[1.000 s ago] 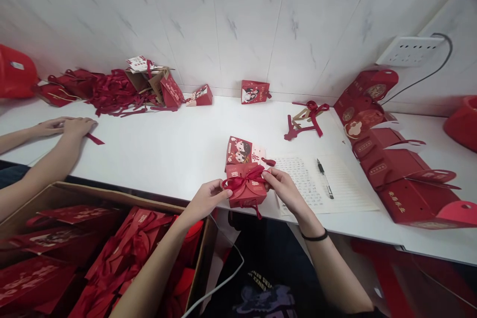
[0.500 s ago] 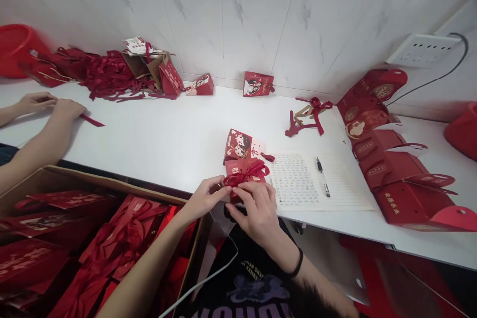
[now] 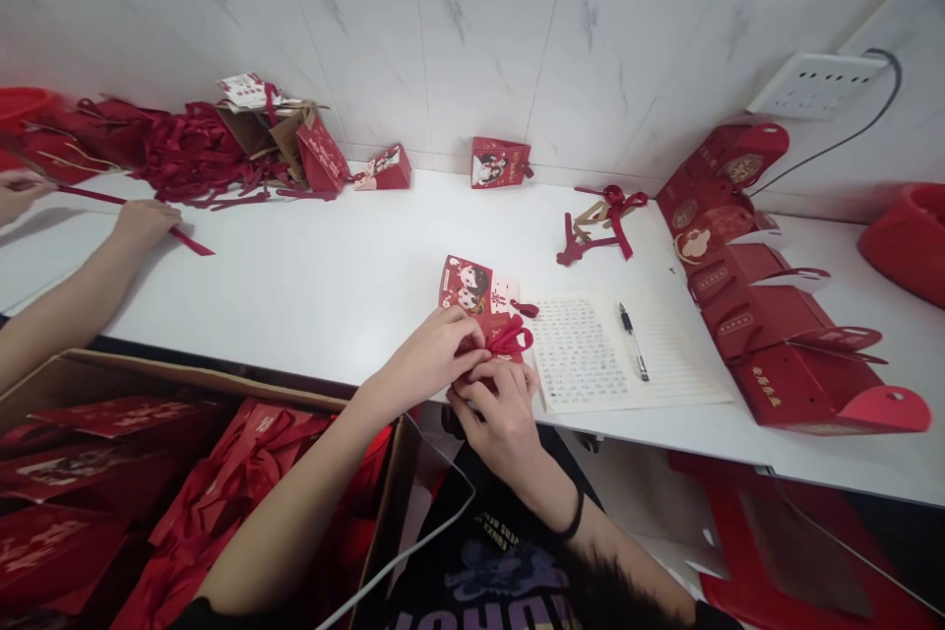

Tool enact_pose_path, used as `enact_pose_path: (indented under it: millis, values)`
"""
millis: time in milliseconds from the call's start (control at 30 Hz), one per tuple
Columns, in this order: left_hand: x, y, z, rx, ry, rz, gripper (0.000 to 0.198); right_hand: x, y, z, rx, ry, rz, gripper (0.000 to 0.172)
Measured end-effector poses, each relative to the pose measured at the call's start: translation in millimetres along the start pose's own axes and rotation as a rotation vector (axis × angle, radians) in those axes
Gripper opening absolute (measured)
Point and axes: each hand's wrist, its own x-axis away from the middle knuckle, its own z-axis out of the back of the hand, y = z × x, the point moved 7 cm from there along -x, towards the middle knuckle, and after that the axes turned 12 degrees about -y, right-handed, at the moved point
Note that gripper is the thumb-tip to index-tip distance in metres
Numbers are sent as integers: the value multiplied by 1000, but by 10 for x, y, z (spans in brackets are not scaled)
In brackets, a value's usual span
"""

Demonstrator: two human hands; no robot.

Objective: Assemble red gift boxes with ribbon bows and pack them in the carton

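At the table's front edge lies a red gift box (image 3: 496, 322) with a dark red ribbon bow (image 3: 515, 340) on it. My left hand (image 3: 435, 354) reaches over the box, thumb and fingertips pinched on the bow's left side and covering that loop. Just below, my right hand (image 3: 502, 409) has its fingers curled close together at the ribbon near the bow's knot; the exact grip is hidden. Behind the bow shows a printed box (image 3: 467, 285) with two cartoon faces. A small ribbon end (image 3: 525, 309) lies to its right.
Beside my hands are a written notebook (image 3: 583, 354) and a pen (image 3: 633, 340). Folded red boxes (image 3: 783, 369) line the right. A carton (image 3: 369, 512) of red boxes stands front left. At far left, a co-worker's hand (image 3: 144, 221) and another hand stretch a ribbon (image 3: 89, 194).
My left hand has moved up over the bow and now covers its left loop; my right hand stays close below. The co-worker's hands have drawn apart along a ribbon. The view has shifted slightly.
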Motion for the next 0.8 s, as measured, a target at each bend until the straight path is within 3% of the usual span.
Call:
enact_pose_path:
  millis: [200,400,567,667,733,800]
  values:
    - [-31,-46,-14,27,71,42,10,-9,86,46,-186,32,-25,17]
    - [-22,-91,-49,61,157,55,12,33,45,41,-197,8,70,13]
    - [-8,-124,-66,66,163,55,11,112,-98,-16,-185,-63,157,11]
    - [3,-124,-66,64,174,50,10,102,-95,84,-231,-100,226,7]
    - [5,-118,-69,63,180,38,10,37,94,269,-278,-14,138,9]
    - [7,-108,-73,62,185,22,10,-47,432,432,-309,75,-101,13]
